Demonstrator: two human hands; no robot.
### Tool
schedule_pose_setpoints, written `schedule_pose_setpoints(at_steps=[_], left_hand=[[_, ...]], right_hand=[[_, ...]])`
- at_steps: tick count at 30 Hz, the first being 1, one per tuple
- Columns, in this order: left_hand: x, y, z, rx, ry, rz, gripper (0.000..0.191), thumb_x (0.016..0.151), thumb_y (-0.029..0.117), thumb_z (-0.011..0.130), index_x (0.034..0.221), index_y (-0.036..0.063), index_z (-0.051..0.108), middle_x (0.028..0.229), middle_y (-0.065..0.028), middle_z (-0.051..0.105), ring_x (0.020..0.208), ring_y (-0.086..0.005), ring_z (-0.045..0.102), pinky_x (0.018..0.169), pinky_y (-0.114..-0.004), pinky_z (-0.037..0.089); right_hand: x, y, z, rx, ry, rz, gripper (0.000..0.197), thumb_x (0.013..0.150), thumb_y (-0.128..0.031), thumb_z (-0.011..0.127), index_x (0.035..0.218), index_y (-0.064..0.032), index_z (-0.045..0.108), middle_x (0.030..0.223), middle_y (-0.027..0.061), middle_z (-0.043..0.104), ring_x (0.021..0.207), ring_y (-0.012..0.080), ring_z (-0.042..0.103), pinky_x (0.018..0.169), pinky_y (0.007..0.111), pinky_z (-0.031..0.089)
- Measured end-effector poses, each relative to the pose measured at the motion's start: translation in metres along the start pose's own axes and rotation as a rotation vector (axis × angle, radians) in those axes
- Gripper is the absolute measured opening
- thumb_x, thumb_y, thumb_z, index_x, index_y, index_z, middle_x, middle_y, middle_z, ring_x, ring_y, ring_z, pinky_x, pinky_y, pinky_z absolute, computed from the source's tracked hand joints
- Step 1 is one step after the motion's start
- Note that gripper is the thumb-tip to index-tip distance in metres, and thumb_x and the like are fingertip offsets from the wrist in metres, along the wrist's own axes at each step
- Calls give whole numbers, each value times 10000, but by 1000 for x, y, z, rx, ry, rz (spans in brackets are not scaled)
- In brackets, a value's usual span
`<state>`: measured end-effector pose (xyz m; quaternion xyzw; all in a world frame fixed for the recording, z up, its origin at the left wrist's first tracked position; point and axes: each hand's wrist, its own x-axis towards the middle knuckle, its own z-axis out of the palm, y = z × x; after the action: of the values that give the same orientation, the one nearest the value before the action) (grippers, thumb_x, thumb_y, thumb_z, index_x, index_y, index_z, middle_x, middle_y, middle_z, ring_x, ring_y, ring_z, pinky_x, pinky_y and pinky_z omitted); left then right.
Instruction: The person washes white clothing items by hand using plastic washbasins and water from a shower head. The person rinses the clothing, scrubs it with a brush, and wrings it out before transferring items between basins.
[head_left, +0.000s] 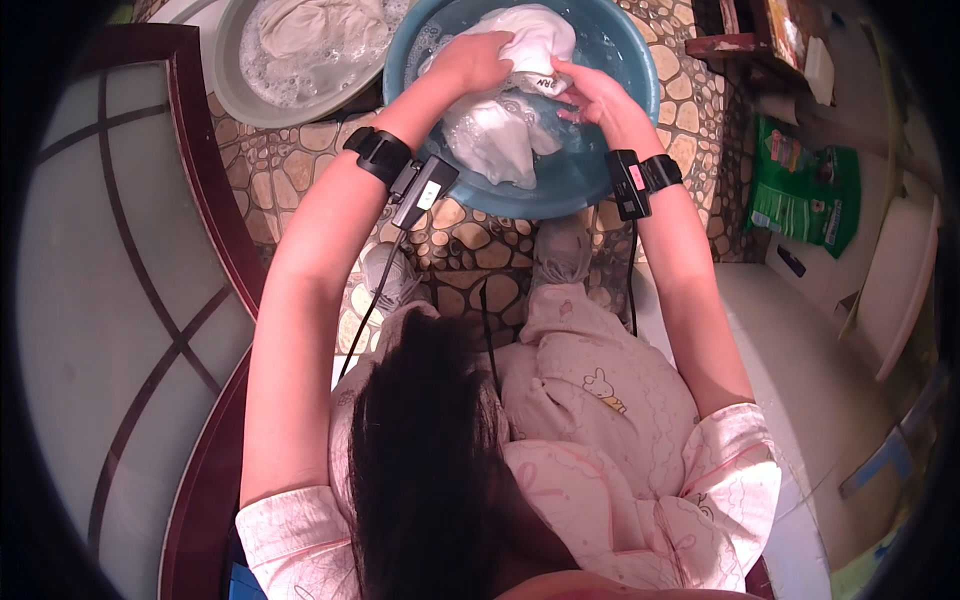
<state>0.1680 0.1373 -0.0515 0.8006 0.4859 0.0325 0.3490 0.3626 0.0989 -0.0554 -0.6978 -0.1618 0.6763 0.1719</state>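
Observation:
A white wet garment (491, 142) with dark lettering on one part lies in a blue plastic basin (517, 204) of water. Part of it is bunched up between my hands, and the rest trails in the water towards me. My left hand (476, 64) grips the bunched cloth from the left, its fingertips pressed into the folds. On the opposite side, my right hand (596, 94) pinches the cloth edge beside the lettering. Its lower fingers curl over the water. Suds cling to the cloth and the water's surface.
A grey basin (296, 112) with soapy water and a pale cloth (322, 26) stands at the upper left. A framed glass door panel (127, 300) is on the left. To the right are a green plastic package (802, 187) and a wooden stool (739, 45). The floor (480, 255) is stone-patterned.

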Motion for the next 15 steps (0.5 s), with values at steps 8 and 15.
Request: schedule_pose_setpoints(at_steps=[8,15], left_hand=[[1,-13,13,-13,-148,6,622,771,256,560,1321,57,349,1240,-191,484,1147,-340,458,971,-367,357],[3,-2,10,123,-229,-127,600,750,169,523,1329,170,366,1248,-129,497,1141,-296,477,957,-373,379]], right_hand=[[3,0,1,-274,35,9,404,725,-379,684,1027,-127,593,917,-22,575,807,133,476,726,367,377],[12,8,-10,-369,-123,-246,331,719,-315,645,965,-97,611,830,7,570,686,149,488,604,329,363]])
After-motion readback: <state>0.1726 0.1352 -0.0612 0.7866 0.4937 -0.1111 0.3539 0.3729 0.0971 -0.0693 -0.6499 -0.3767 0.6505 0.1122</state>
